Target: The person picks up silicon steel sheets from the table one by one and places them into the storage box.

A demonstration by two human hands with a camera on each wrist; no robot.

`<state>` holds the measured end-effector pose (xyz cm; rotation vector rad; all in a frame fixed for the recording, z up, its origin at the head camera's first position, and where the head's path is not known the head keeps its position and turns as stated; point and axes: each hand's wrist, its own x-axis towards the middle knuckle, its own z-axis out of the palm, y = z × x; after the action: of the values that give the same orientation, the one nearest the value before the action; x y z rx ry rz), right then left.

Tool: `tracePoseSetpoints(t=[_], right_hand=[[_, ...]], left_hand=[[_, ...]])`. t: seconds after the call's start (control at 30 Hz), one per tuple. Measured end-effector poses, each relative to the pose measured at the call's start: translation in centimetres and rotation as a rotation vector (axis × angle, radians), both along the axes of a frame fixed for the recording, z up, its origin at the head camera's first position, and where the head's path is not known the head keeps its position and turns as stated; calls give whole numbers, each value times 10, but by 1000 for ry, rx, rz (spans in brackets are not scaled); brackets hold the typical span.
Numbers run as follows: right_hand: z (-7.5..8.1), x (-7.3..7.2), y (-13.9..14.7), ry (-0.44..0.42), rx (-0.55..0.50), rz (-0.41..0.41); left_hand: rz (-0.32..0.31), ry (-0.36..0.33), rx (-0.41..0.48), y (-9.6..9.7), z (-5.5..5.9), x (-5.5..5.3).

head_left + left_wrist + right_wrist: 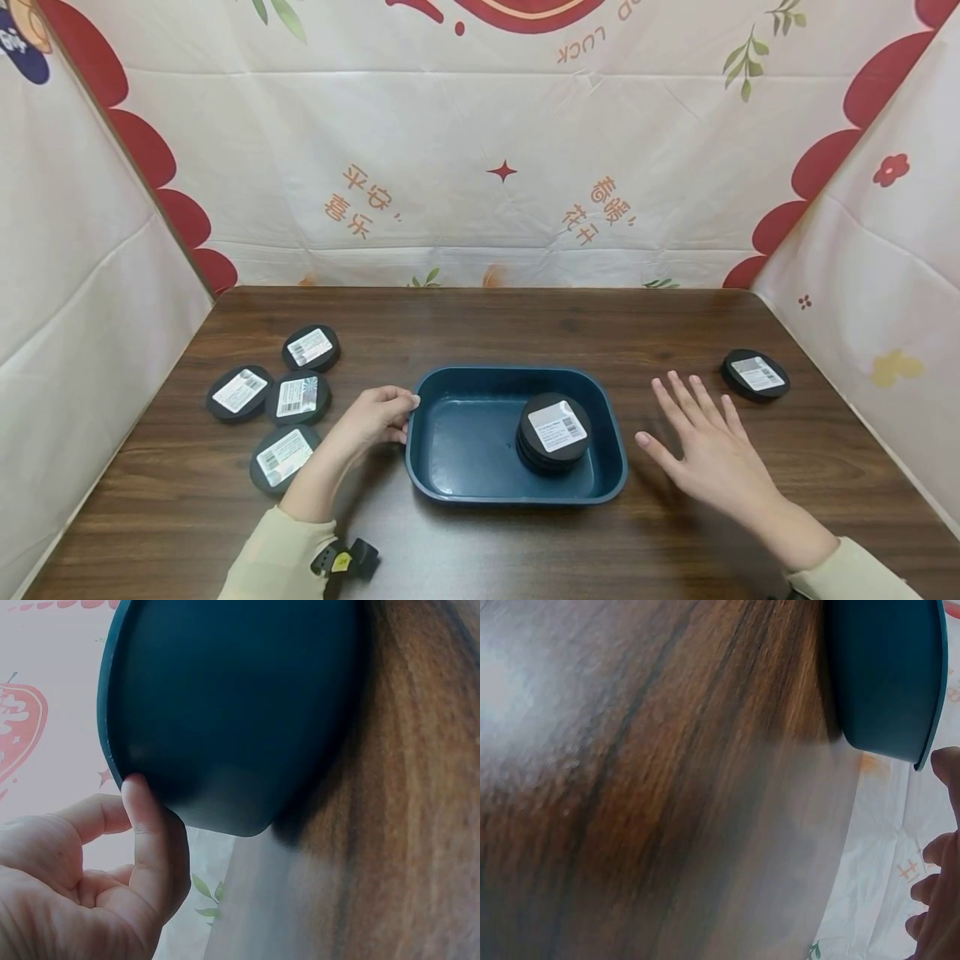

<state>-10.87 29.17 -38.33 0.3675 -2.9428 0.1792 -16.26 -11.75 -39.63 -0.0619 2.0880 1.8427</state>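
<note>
"White printed cloth [480,125] backs the brown bench [480,554]. Where's the tray [465,442]?"

"Midway between the bench's left and right edges: dark blue, glossy, round-cornered, with a stack of black discs [553,433], white label uppermost, in its right half."

"And the hands?"

"Left hand [378,415]: grip clamped on the tray's left rim. Right hand [705,454]: back upward, fingers spread, grip apart, near a lone labelled disc [755,375] towards the bench's right edge."

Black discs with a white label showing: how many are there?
6: four black discs left of the tray, one disc topping the stack inside it, one disc at far right. More may be hidden lower in the stack.
</note>
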Motion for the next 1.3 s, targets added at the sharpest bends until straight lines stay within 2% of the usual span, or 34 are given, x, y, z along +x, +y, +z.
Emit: tracePoseSetpoints(t=[0.27,0.53,0.97,1.3], right_hand=[[-2,-2,9,23,-8,-12],[-5,-6,23,9,-21,-43],[-15,-10,44,4,-42,-78],[-15,-15,53,14,-58,-102]], left_hand=[[-1,-4,30,1,-1,0],[18,12,-9,2,1,1],[28,17,-22,3,2,1],[35,14,-36,2,1,0]])
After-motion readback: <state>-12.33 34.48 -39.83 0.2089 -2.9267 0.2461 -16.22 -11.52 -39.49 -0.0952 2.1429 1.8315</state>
